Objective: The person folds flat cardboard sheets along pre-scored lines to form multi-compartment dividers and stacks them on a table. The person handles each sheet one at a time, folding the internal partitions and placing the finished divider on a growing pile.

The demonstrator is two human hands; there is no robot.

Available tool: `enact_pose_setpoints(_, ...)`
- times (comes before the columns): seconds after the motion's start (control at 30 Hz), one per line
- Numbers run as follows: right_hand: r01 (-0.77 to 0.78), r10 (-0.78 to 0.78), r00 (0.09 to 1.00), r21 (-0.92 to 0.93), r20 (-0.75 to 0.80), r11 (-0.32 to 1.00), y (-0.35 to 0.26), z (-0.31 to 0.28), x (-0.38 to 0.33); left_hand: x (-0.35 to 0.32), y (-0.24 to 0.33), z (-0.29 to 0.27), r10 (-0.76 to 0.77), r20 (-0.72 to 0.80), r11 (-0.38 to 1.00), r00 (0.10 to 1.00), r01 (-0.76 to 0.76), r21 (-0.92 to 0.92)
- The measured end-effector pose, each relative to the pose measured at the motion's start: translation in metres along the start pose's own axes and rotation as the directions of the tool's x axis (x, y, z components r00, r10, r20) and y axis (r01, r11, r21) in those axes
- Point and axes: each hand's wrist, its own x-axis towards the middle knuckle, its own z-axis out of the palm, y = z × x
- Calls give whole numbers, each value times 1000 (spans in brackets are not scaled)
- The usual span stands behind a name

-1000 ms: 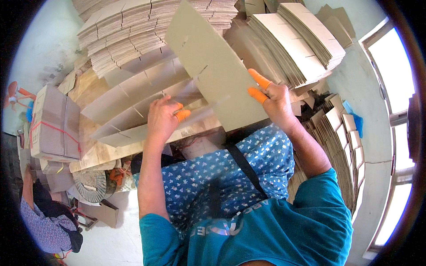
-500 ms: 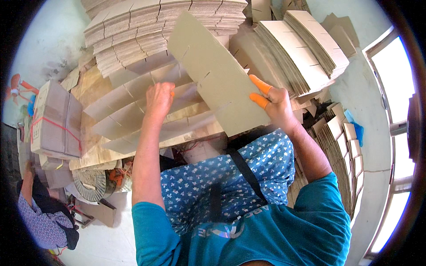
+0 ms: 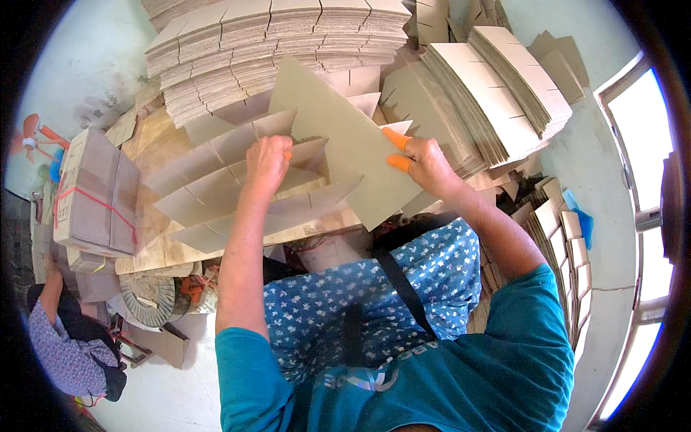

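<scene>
Room: a pale-walled workroom, a window [image 3: 648, 237] on the right; a wooden worktable [image 3: 155, 241] was heaped with cut cardboard.
Far left: a person in a patterned sleeve [image 3: 61, 353] crouched on the floor below the table's left edge.
Left edge of the table: a bundle of flat cardboard [image 3: 93, 191] tied with red string.
Back edge: a tall stack of slotted sheets [image 3: 273, 50] lay across it.
Middle: slotted divider strips [image 3: 216, 183] stood interlocked near the front edge.
My left hand [image 3: 266, 162]: closed over the top edge of one divider strip, fingers curled down on it.
Large cardboard sheet [image 3: 338, 144]: tilted on edge above the strips, right of my left hand.
My right hand [image 3: 425, 162]: pinched that sheet's right edge, orange fingertip covers [image 3: 396, 137] on top.
Right: fanned stacks of blanks [image 3: 504, 86] leaned toward the back right corner.
</scene>
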Motion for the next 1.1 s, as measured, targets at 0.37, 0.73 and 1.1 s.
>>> enact_pose_setpoints(0.37,88,-1,947,-255,322,963,-37,-6,26,5,3,1,-46,75,999,996,45,15)
enact_pose_setpoints(0.73,91,10,952,-311,307,946,-48,14,-28,-19,17,-6,-43,90,999,995,44,-18)
enact_pose_setpoints(1.1,-33,44,999,-292,31,956,-26,21,-45,-44,34,-34,-3,-224,990,975,-28,-136)
